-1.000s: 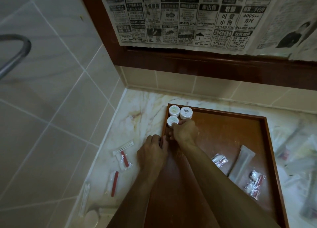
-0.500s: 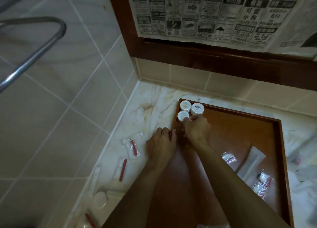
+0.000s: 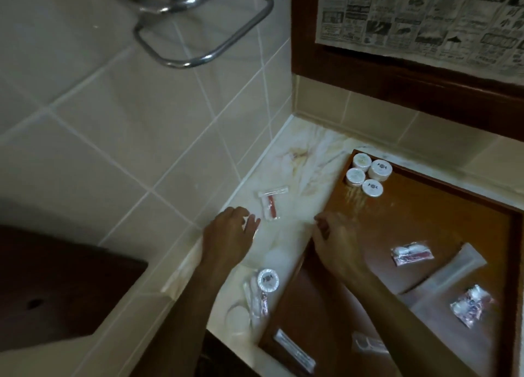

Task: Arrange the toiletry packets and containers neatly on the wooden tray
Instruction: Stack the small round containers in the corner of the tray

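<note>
Over the pale marble counter [image 3: 286, 164], just short of a clear packet with a red stick inside [image 3: 270, 206]: left hand [image 3: 228, 235], fingers spread and loose, holding nothing. At the near left rim of the brown wooden tray [image 3: 499, 206]: right hand [image 3: 333, 240], fingers curled at the edge; whether gripping the rim or merely resting there, impossible to tell. Already grouped in the tray's far left corner: four small round white-lidded jars [image 3: 367, 175], touching one another. Loose on the tray floor, not yet lined up: a red-and-white sachet [image 3: 412, 253], a long frosted sleeve [image 3: 453, 271], another crinkled sachet [image 3: 472, 304]. Off the tray on the counter: one more white-lidded jar [image 3: 268, 279] among more packets. By this showing, roughly a third done.
</note>
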